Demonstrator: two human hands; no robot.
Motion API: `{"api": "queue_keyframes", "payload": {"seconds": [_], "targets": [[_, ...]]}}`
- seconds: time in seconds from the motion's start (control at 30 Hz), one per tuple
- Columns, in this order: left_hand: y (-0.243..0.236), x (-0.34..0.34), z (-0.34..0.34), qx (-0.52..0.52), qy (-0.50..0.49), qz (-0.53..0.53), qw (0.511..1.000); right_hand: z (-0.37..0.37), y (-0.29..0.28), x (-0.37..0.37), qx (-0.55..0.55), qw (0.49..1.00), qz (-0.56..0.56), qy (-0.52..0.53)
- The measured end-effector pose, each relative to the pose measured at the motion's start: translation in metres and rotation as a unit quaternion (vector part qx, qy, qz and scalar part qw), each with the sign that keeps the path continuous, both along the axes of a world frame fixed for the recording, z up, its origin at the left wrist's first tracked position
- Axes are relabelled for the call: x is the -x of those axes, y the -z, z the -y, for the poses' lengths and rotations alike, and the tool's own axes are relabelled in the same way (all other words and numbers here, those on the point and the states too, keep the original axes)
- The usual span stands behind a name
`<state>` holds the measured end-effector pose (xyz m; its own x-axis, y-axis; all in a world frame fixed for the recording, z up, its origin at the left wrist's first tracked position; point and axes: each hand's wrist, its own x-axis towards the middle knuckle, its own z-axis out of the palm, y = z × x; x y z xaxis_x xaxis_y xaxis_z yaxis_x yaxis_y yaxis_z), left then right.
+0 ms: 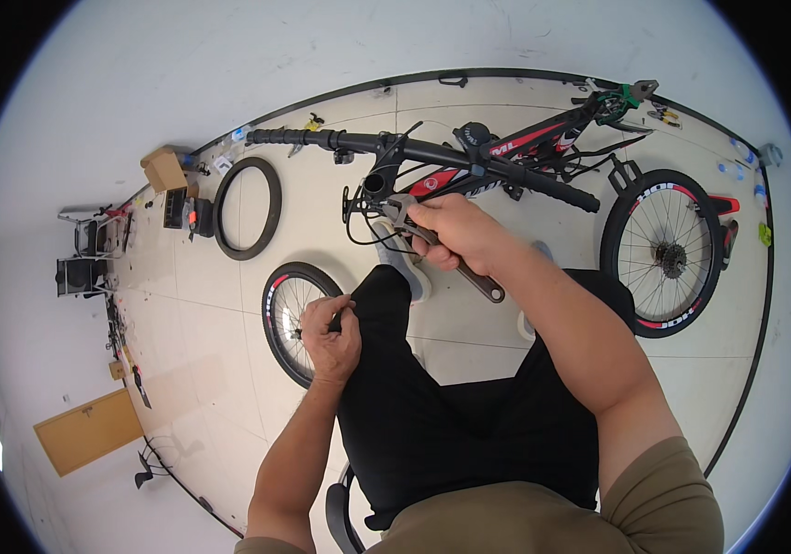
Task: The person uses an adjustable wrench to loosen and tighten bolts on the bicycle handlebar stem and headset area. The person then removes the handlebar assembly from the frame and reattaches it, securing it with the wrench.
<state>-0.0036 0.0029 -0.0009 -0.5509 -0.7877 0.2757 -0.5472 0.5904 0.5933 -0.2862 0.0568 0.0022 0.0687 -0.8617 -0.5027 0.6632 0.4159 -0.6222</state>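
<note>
My right hand (458,231) is wrapped round the handle of an adjustable wrench (479,279). The wrench's head is beside the front end of a black and red bicycle frame (442,177); whether its jaws grip a part there I cannot tell. Above the hand, a black handlebar (525,175) lies across the frame, with black cables (351,231) looping below. My left hand (333,340) is at my left knee with its fingers curled closed. Anything inside those fingers is hidden.
A spoked wheel (272,314) lies behind my left hand, and a rear wheel with a cassette (671,260) stands at the right. Farther left are a loose tyre (220,222) and a cardboard box (164,170). Bottles (732,170) and pliers (665,114) lie along the wall.
</note>
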Motion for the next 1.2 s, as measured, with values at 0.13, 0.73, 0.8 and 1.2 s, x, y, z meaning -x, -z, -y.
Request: {"api": "queue_keyframes", "payload": {"seconds": [0.13,0.73,0.8,1.2], "targets": [[-0.001,0.0,0.0,-0.004,-0.003,0.0,1.0,0.001,-0.003,0.008,-0.013,0.995,0.091,-0.034],[-0.001,-0.001,0.004,0.005,-0.001,0.001,1.0,0.002,-0.006,0.011,-0.031,0.997,0.038,-0.054],[-0.001,-0.001,0.003,0.007,-0.001,0.001,1.0,0.002,-0.005,0.01,-0.034,0.996,0.064,-0.051],[-0.003,-0.002,0.004,-0.001,-0.003,-0.003,1.0,-0.008,0.019,-0.012,0.096,0.896,-0.428,0.066]]}}
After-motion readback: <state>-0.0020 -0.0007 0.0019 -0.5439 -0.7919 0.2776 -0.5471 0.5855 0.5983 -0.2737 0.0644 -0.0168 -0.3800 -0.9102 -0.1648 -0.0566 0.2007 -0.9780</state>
